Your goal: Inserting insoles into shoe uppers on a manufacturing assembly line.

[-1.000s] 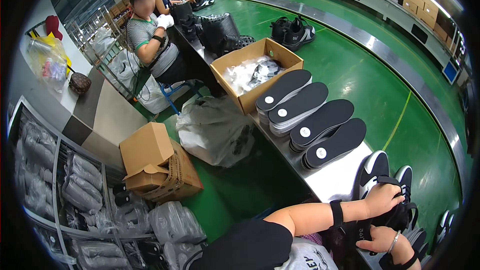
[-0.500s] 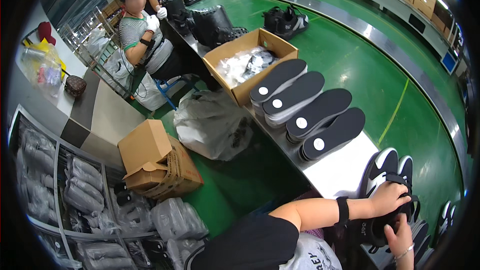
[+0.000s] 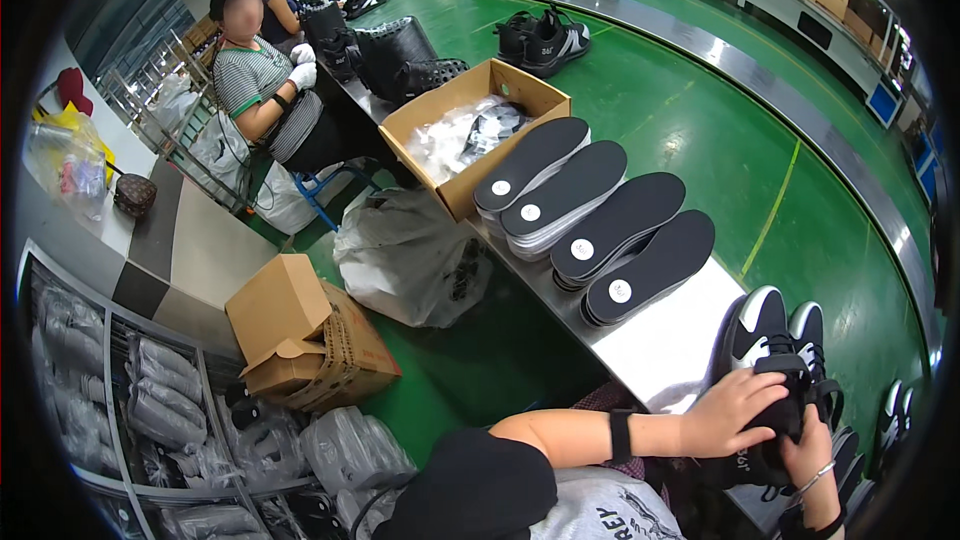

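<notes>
A black and white sneaker [image 3: 757, 332] lies on the bench at the lower right, its toe pointing away from me. My left hand [image 3: 735, 414] reaches across it from the left and grips it around the tongue and opening. On the other side, my right hand [image 3: 808, 448] holds the sneaker's collar, thumb and fingers closed on the edge. What the fingertips do inside the opening is hidden. A second black and white sneaker [image 3: 807, 328] stands close along the right side. Farther up the bench are several stacks of black insoles [image 3: 652, 265] with round white stickers.
Beyond the insoles stands an open cardboard box [image 3: 455, 190] of plastic-wrapped items. More black shoes [image 3: 545, 40] stand past it. A co-worker in a striped shirt [image 3: 250, 90] sits at far left. A rack of bagged goods [image 3: 165, 395], a carton [image 3: 320, 345] and a plastic sack [image 3: 410, 260] are at left.
The view has shifted slightly, moving the scene a little left. My left hand has slid from the laces down toward the shoe opening; my right hand has moved up along the collar.
</notes>
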Demonstrator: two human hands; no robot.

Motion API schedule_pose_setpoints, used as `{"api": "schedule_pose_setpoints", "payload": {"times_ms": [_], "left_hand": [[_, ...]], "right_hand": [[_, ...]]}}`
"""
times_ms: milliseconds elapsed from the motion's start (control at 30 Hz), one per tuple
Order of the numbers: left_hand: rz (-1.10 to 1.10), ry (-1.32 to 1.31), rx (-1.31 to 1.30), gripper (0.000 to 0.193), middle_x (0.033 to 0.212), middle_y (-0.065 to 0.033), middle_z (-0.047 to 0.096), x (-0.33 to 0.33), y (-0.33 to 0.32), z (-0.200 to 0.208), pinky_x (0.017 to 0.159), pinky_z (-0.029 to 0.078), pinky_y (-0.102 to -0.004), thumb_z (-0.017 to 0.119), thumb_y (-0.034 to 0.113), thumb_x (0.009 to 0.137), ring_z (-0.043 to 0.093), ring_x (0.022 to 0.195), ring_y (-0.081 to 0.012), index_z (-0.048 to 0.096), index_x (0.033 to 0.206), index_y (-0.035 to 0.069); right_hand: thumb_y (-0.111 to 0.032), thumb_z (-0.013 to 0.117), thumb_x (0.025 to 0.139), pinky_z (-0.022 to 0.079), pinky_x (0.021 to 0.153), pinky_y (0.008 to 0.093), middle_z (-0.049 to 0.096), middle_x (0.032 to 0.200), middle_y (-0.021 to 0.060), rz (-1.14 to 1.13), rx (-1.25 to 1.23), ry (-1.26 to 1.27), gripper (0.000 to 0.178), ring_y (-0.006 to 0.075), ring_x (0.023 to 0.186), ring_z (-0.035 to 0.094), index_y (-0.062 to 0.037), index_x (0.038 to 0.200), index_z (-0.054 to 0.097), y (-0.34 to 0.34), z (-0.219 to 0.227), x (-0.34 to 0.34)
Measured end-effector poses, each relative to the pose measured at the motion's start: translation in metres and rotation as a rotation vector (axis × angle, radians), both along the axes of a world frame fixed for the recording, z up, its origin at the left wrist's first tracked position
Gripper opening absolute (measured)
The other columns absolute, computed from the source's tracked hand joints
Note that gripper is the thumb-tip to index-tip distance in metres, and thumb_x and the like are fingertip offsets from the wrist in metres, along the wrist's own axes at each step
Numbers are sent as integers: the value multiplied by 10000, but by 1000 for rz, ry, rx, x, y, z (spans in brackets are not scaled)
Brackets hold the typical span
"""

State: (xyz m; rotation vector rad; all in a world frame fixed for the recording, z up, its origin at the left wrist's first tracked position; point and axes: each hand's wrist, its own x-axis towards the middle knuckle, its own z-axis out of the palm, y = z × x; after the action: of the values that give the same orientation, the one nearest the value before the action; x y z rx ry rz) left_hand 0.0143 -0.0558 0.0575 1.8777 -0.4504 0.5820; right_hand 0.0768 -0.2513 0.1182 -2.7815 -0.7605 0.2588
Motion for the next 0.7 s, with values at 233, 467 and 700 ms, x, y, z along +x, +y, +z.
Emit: {"api": "schedule_pose_setpoints", "payload": {"times_ms": [233, 467, 700], "left_hand": [[347, 68, 173, 382, 1132, -169, 445, -4, 48, -53, 896, 344, -393, 555, 254, 780, 428, 1045, -319, 466, 1063, 14], [333, 193, 74, 266, 979, -147, 514, -1, 58, -60, 815, 388, -379, 538, 196, 787, 485, 928, -310, 488, 965, 6], [296, 206, 30, 211, 933, -125, 524, -2, 61, -58, 796, 380, -367, 517, 192, 797, 491, 901, -292, 507, 897, 7]], "right_hand": [[117, 466, 563, 441, 770, 282, 571, 943, 91, -108, 580, 330, 474, 178, 854, 554, 15, 1026, 482, 4, -4, 113], [-32, 506, 775, 405, 599, 244, 501, 752, 64, -26, 493, 5, 210, 129, 671, 492, -11, 979, 461, 49, 19, 229], [48, 577, 618, 346, 885, 377, 473, 1046, 178, 337, 240, -214, 352, 329, 997, 452, -5, 954, 485, 44, -19, 93]]}}
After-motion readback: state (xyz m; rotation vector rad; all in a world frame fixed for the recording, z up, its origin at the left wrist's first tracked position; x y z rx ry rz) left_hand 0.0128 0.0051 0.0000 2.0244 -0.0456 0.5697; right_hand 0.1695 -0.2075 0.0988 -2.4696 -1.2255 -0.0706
